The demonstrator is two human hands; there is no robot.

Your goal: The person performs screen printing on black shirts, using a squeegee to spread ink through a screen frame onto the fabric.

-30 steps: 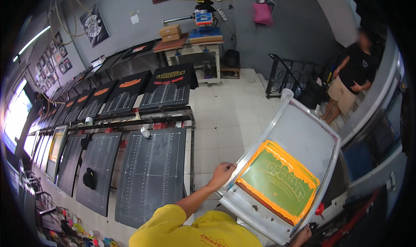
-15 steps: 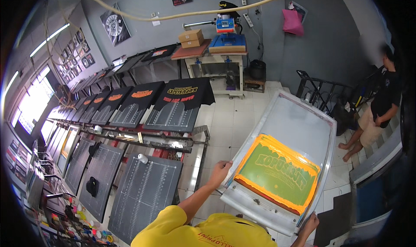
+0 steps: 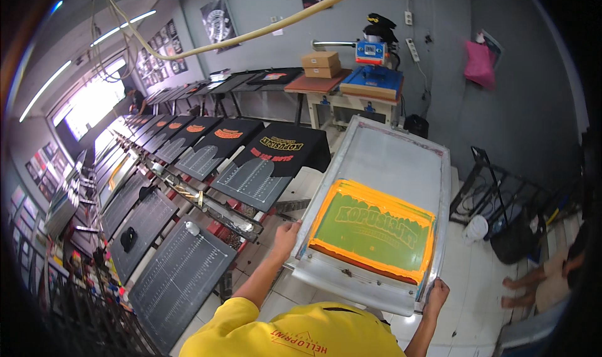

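Note:
A silkscreen frame [image 3: 448, 172] with pale mesh is held tilted in front of me by both hands. On its mesh is a green stencil area [image 3: 370, 222] with lettering, ringed by wet orange ink [image 3: 335, 188]. My left hand [image 3: 286, 239] is closed on the frame's left edge. At the lower right corner, my right hand [image 3: 437, 295] grips the frame with curled fingers. Just left of the frame, a black shirt [image 3: 282, 145] with yellow and red print lies on a grey printing board [image 3: 254, 184].
More boards with orange-printed black shirts [image 3: 227, 133] run off to the left. A bare board [image 3: 179, 282] carries a white bottle [image 3: 192, 228]. Behind stands a blue heat press [image 3: 373, 78] beside cardboard boxes [image 3: 321, 64]. To the right are a white bucket [image 3: 476, 228] and a person's legs [image 3: 533, 282].
My view has turned right, and the silkscreen frame sits nearer the row of shirts. Both hands have kept hold of it. The person at the right now shows only partly.

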